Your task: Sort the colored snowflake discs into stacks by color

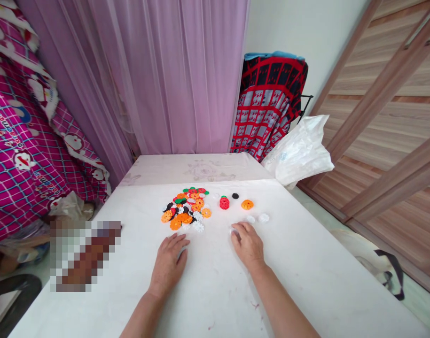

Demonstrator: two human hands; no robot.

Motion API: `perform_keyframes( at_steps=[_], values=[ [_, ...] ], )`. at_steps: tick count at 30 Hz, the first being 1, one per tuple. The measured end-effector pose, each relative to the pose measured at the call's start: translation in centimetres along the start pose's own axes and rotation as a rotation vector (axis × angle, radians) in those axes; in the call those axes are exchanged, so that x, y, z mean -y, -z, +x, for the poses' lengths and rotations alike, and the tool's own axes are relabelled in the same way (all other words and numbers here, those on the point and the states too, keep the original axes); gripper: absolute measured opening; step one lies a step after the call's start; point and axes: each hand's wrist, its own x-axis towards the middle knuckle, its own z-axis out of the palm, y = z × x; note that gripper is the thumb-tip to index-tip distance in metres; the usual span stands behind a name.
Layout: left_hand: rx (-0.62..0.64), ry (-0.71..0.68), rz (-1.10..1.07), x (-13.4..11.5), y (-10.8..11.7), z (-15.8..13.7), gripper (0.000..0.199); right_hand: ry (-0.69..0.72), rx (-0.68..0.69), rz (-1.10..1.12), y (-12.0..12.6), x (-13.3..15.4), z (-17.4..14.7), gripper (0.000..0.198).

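My left hand [170, 257] rests palm down on the white tablecloth, fingers extended and holding nothing. Just beyond its fingertips lies a loose pile of notched plastic discs [183, 218] in orange, white, black, red and green. My right hand [249, 243] is curled over the cloth, thumb and fingers closed on a white plastic disc [232, 231], which they mostly hide. Past that hand lie two white disc groups [263, 217], an orange stack [247, 204], a black disc [235, 195] and a red stack [224, 203] with green at its top.
The table [207, 291] carries a white cloth with a floral strip at its far end. A white plastic bag [299, 150] stands at the right far corner. A blurred-out patch [89, 257] covers something on the left. Purple curtains [172, 75] hang behind.
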Motion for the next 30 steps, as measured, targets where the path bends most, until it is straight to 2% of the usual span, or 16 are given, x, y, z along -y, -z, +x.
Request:
perform_keyframes(
  at_steps=[10,16,19,22,25,30],
  values=[
    [0.048,0.040,-0.023,-0.6,0.3,0.0,0.030,0.022,-0.026,0.018,0.0,0.5,0.0,0.023],
    [0.046,0.050,-0.036,-0.7,0.4,0.1,0.030,0.085,0.162,0.091,-0.9,5.3,1.3,0.016],
    [0.046,0.053,-0.045,-0.8,0.5,0.1,0.032,0.055,0.241,0.083,-2.1,7.8,2.3,0.019],
    [0.043,0.058,-0.055,-0.9,0.5,0.1,0.033,0.016,0.282,0.059,-3.2,8.9,2.8,0.020],
    [0.037,0.064,-0.068,-1.1,0.5,0.1,0.032,0.037,0.262,0.040,-4.0,8.8,2.6,0.017],
    [0.038,0.069,-0.082,-1.4,0.6,0.0,0.031,0.101,0.137,0.088,-4.7,7.9,1.7,0.019]
  ],
)
